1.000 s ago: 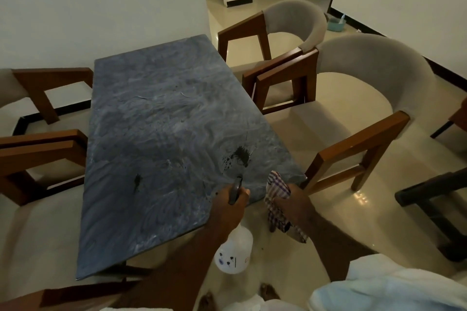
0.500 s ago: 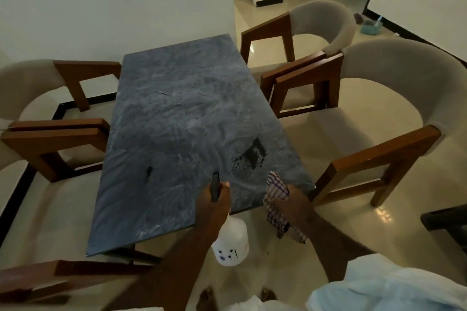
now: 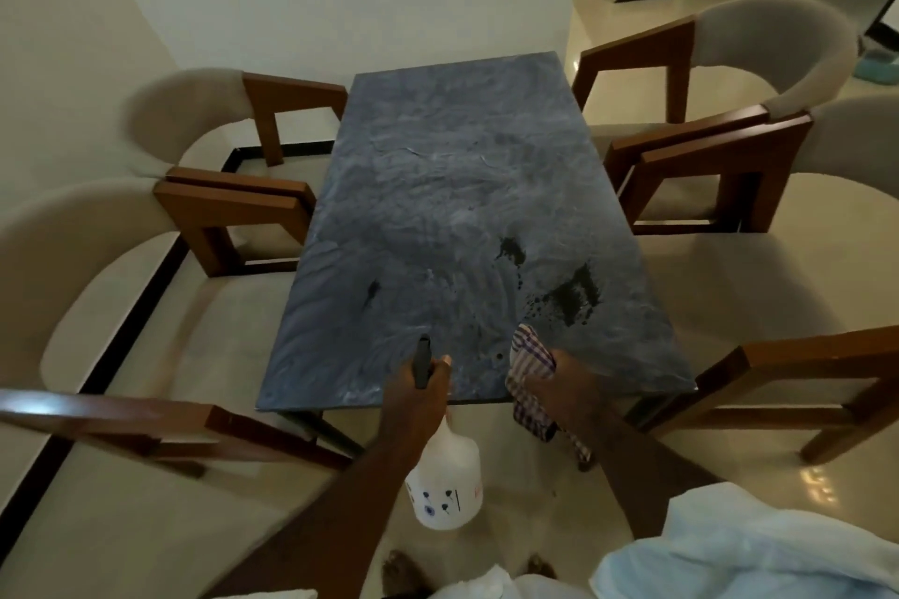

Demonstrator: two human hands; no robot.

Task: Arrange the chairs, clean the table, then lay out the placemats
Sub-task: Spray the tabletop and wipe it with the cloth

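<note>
A dark grey stone table (image 3: 438, 170) stands in front of me, with dark wet spray patches (image 3: 574, 292) near its front right and a small dark spot (image 3: 372, 293) at the left. My left hand (image 3: 418, 392) grips a white spray bottle (image 3: 445, 484) by its black trigger head, nozzle over the table's near edge. My right hand (image 3: 564, 387) holds a checked cloth (image 3: 532, 362) at the near edge, just in front of the wet patches.
Two beige chairs with brown wooden arms stand on the left (image 3: 228, 204) and two on the right (image 3: 729, 146), all facing the table. Another wooden chair arm (image 3: 121, 418) crosses the lower left. A white wall lies behind the table. A small teal tub (image 3: 878, 66) sits on the floor far right.
My view has swung left, so the table is centred and both left chairs show. A second wet patch has appeared on the table. Both hands stay at the near edge.
</note>
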